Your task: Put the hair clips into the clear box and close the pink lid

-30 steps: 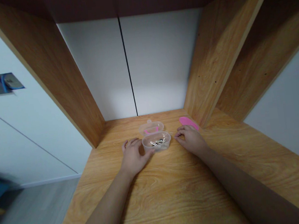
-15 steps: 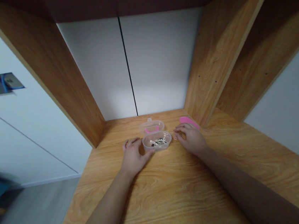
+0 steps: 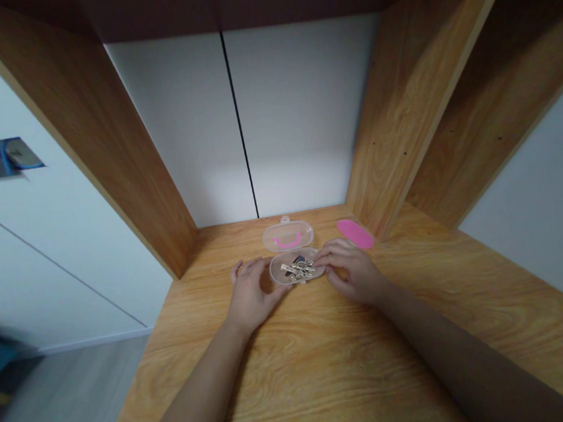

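A clear plastic box (image 3: 279, 280) stands open on the wooden surface, tipped slightly towards me. Inside it lies a heap of shiny metal hair clips (image 3: 295, 270), some gold-coloured and some dark. Its clear lid (image 3: 268, 239), with a pink handle (image 3: 287, 241), is folded back behind it. My left hand (image 3: 251, 295) is closed round the left end, thumb at the front and fingers behind. At the right end, my right hand (image 3: 351, 272) has its bent fingers over the rim, close to the clips. Whatever those fingertips hold is hidden.
A pink oval piece (image 3: 355, 234) lies behind my right hand, near the right wooden panel (image 3: 393, 125). Another wooden panel (image 3: 98, 143) rises on the left, with a white back wall (image 3: 292, 122) between. A dark shelf (image 3: 239, 0) hangs overhead.
My right hand has moved left from small items on the surface to the box's right rim. The box has tipped towards me, showing more of its inside. My left hand stays in place.
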`<state>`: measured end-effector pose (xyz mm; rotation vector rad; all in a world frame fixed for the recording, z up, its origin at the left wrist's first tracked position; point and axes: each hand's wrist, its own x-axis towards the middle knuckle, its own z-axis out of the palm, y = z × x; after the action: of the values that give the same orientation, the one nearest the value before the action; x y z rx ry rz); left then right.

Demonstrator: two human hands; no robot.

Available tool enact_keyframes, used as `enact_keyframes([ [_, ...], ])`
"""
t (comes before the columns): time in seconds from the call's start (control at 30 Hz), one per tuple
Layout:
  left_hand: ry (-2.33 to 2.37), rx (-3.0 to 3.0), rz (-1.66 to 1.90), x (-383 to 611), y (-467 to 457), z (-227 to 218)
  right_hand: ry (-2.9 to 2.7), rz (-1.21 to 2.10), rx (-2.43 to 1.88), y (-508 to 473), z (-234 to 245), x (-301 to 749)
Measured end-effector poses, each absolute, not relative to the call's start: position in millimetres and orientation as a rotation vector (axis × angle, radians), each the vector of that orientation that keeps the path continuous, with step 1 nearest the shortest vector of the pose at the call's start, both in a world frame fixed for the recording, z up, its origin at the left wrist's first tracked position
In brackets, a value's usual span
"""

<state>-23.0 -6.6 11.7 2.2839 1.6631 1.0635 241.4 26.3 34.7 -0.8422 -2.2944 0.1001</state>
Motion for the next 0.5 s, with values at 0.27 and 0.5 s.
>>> enact_keyframes([
  [0.27, 1.632, 2.318, 1.063, -21, -9, 14, -2.258, -0.048, -0.98, 18, 39, 238],
  [0.5, 1.551, 2.349, 1.094, -19, -10, 13, -2.348, -0.031, -1.034, 15, 39, 233],
])
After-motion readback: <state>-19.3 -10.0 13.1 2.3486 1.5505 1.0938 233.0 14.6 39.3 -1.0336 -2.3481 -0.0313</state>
